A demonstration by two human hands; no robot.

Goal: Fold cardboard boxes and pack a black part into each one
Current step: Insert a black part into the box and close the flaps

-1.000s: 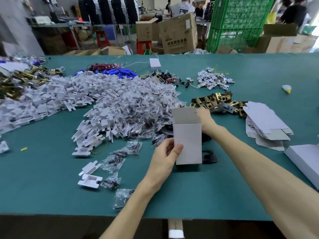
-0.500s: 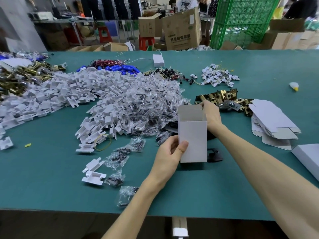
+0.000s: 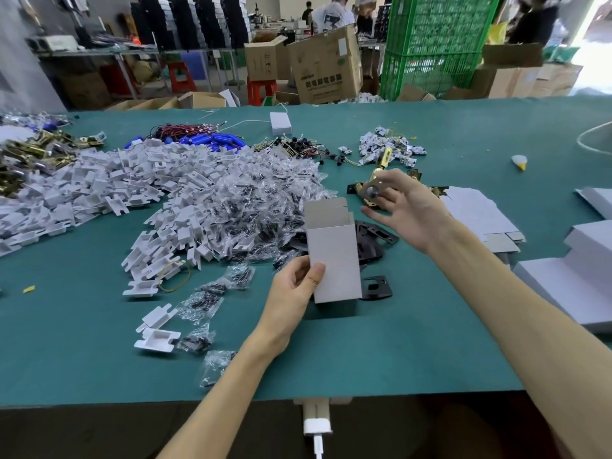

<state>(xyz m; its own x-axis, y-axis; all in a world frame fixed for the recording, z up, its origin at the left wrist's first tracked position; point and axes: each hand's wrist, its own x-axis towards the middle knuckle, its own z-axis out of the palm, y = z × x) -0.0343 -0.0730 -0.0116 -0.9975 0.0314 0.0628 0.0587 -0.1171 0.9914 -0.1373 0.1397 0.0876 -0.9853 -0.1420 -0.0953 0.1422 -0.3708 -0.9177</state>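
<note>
Cardboard box [image 3: 332,256] stands gripped by left hand [image 3: 294,293] while right hand [image 3: 407,210] pinches a brass part [image 3: 372,190].

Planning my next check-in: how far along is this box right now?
Done: the white cardboard box is folded up, top flap open, gripped by the left hand. In hand: the right hand holds a brass-and-silver metal piece, not a black part. Left: flat black parts lie beside the box, none visibly packed; closing the flap; the stack of flat white cardboard blanks awaits folding.
</note>
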